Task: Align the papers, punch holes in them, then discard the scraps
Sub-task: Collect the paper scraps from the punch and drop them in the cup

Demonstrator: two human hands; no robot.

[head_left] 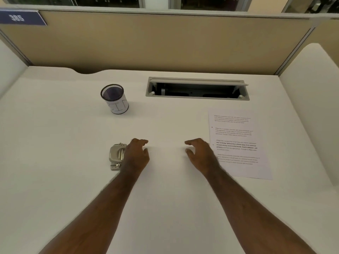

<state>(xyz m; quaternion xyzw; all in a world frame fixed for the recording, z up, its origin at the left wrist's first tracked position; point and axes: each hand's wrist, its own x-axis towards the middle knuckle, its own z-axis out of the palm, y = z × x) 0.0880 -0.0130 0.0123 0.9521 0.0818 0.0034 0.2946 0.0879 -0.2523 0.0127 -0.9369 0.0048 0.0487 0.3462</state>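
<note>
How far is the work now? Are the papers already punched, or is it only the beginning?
It looks like the very beginning. Nothing appears done: the printed papers lie flat on the desk, with no punched holes that can be made out. Nothing is in hand: the left hand is open beside the metal hole punch, and the right hand is open at the papers' edge. Aligning, punching and discarding scraps, perhaps into the mesh cup, all remain.

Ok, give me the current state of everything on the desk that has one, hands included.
papers: lying flat on the desk, printed side up, not held
hole punch: on the desk, lying partly behind the left hand, no paper in it
mesh cup: upright, looks empty
cable tray: lid open
left hand: open, fingers curled, holding nothing
right hand: open, at the papers' left edge, holding nothing
</note>
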